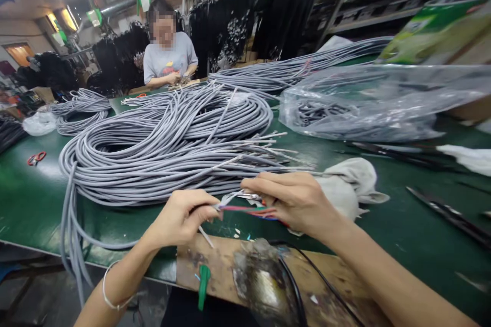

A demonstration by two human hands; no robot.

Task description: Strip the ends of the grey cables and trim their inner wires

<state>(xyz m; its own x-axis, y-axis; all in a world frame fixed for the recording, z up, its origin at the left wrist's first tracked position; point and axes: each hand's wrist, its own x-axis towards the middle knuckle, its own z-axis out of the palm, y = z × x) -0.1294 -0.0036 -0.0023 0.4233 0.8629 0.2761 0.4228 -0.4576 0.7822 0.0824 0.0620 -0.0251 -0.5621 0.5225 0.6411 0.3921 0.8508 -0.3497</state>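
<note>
My left hand (192, 217) is closed, thumb and forefinger pinching the end of a grey cable just where its coloured inner wires (241, 209) come out. Red, green, orange and blue strands stretch across to my right hand (295, 199), whose fingers are curled closed around the far ends. A whitish strip (232, 196), apparently peeled wrapping, rises between the two hands. Beside my right fingers shows a small shiny metal tool (251, 196) with a bit of red, mostly hidden; it looks like scissors. Behind both hands lies a big bundle of grey cables (153, 179), with trimmed ends pointing right.
In front of me is a stained wooden board (218, 258) with a green clip (203, 286), a lumpy resin-like block (261, 278) and black cords. A white cloth (353, 179), tweezers-like tools (448, 214), a clear plastic bag (345, 107) and red-handled scissors (36, 158) lie around. A co-worker (169, 56) sits opposite.
</note>
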